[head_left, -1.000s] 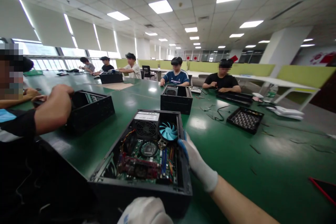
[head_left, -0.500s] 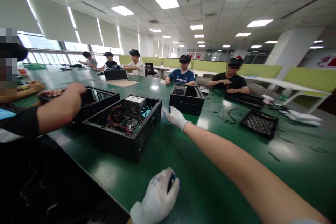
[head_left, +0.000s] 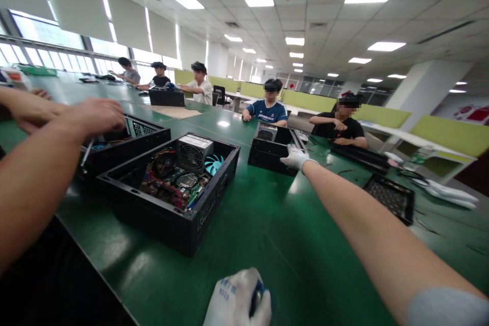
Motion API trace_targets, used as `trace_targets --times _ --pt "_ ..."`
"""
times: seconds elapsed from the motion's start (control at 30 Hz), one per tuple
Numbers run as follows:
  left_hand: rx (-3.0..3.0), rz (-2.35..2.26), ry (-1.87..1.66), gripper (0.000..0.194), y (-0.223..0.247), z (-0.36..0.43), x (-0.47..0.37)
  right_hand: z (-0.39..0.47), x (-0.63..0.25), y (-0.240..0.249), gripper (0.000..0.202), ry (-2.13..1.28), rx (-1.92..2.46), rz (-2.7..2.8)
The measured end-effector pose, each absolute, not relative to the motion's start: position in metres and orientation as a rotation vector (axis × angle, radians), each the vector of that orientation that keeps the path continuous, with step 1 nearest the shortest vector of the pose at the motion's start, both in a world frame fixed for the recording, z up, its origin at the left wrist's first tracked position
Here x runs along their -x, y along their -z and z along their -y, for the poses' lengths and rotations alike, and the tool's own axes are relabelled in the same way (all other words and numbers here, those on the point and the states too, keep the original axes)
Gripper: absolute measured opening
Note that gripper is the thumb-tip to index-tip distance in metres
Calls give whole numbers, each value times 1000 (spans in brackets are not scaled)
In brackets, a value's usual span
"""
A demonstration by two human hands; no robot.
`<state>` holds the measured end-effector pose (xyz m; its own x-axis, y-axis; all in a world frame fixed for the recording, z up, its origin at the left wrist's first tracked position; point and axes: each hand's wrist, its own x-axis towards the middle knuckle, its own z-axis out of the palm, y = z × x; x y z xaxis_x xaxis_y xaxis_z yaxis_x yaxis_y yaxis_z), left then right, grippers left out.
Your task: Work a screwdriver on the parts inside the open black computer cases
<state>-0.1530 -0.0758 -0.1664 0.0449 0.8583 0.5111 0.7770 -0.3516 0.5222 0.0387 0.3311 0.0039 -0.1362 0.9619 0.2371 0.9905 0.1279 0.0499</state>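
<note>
My right hand (head_left: 295,158), in a white glove with blue fingertips, reaches across the table to the near right corner of a small black computer case (head_left: 266,156). Its fingers lie around that corner, partly hidden. Nearest me, my gloved left hand (head_left: 237,299) is low at the bottom edge, curled closed around a small dark thing with a shiny spot that I cannot make out. Between my hands and a neighbour stands a larger open computer case (head_left: 208,221), with a power supply (head_left: 194,152), a light-blue fan (head_left: 214,164) and a motherboard (head_left: 187,181) inside.
On my left, a co-worker's bare arms (head_left: 42,163) reach over another open case (head_left: 147,135). A black perforated panel (head_left: 393,196), cables and white gloves (head_left: 449,191) lie to the right. Several people sit across the green table (head_left: 244,234).
My right hand has moved right and forward from beside the larger case to the smaller case's corner. My left hand stays closed, lower in view. The co-worker's arm has shifted, and my view has tilted.
</note>
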Motion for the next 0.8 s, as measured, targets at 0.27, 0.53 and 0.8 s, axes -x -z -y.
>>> trace_targets --times 0.27,0.53,0.8 --pt "-2180 -1765 -1217 24 166 72 157 -333 -35 -19 42 378 1987 2300" --pt "-2136 -1731 -1189 21 145 80 159 -230 -57 -20 43 441 1842 2438" --pt "-2006 -1628 -1095 22 124 80 163 -51 -113 -23 47 389 1664 2531"
